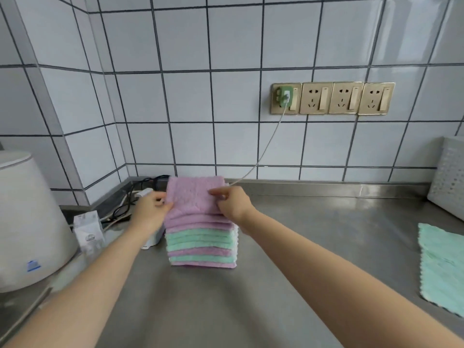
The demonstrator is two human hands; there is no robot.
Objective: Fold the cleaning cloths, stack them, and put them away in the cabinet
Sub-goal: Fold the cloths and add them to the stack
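Head view: stack of folded purple and mint-green fleece cloths (200, 243) on grey steel table (313, 247), near tiled back wall. Folded purple top cloth (193, 197) on stack. Left hand (153, 209) pinches its left edge; right hand (232, 202) pinches its right edge. Unfolded mint-green cloth (442, 267) lies flat at table's right, well apart from stack. White rounded appliance (30, 222) at left.

White tiled wall (226, 46), four brass sockets (332, 98), steel counter (313, 247).
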